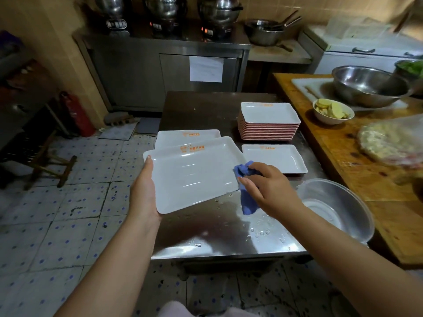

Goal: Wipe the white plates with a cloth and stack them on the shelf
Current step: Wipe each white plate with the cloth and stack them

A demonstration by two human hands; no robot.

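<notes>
My left hand (143, 193) grips the left edge of a white rectangular plate (194, 175) with an orange logo and holds it tilted above the steel table (206, 232). At the plate's right edge my right hand (267, 188) is shut on a crumpled blue cloth (246, 191), which hangs down past the rim. Another white plate (178, 136) lies partly hidden behind the held one. A single plate (274, 159) lies flat to the right. Behind it stands a tall stack of white plates (269, 121).
A steel basin (338, 209) sits at the table's right front, with water drops beside it. To the right a wooden counter (366, 179) holds a large steel bowl (368, 85), a small bowl of slices (333, 110) and wrapped food (393, 140). A stool (52, 165) stands on the tiled floor at left.
</notes>
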